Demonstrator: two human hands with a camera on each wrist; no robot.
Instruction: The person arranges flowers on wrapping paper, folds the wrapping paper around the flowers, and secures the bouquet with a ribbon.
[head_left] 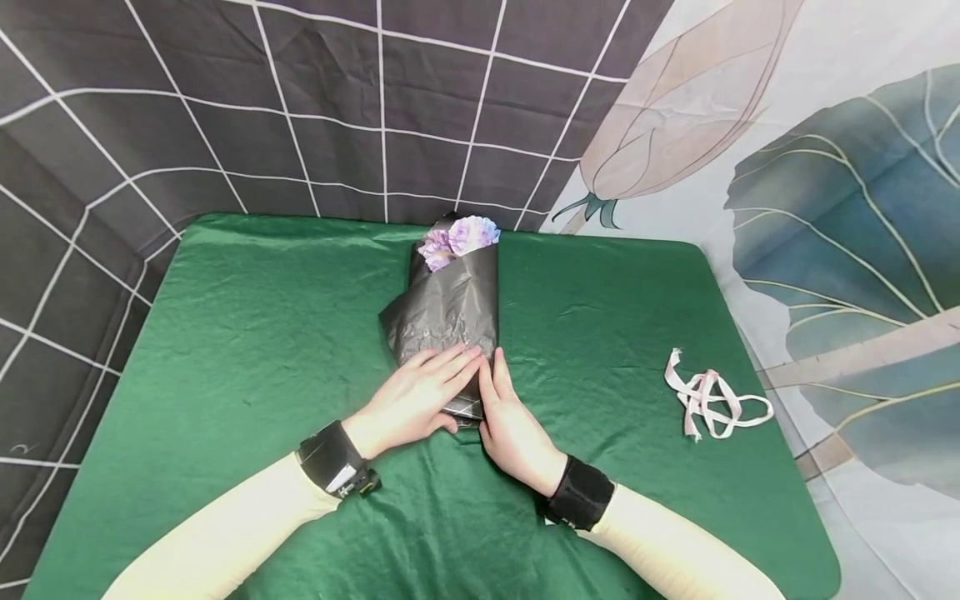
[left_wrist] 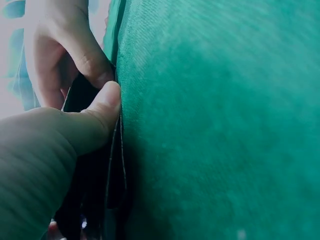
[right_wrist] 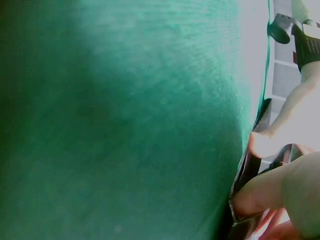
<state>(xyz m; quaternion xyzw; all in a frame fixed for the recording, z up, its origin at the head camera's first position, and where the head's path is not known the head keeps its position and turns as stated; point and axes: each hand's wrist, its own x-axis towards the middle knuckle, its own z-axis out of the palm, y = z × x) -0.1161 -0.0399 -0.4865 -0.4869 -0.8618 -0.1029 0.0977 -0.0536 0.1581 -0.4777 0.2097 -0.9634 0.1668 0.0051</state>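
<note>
A bouquet wrapped in black paper (head_left: 450,312) lies on the green-covered table, pale purple ruffled flowers (head_left: 472,235) showing at its far end. My left hand (head_left: 420,396) rests across the lower part of the wrap with fingers extended, its thumb (left_wrist: 102,105) at the near edge. Along the right side of the paper lie the straight fingers of my right hand (head_left: 517,425); its thumb (right_wrist: 255,195) presses at the near corner. Layered paper edges show beside the thumbs in the left wrist view. The flower stems are hidden inside the wrap.
A loosely tangled pale pink ribbon (head_left: 708,400) lies on the right part of the table. Green cloth (head_left: 247,333) covers the tabletop, with wrinkles near the front. Behind hangs a dark curtain with a white grid (head_left: 337,108); a leaf-patterned one hangs at the right.
</note>
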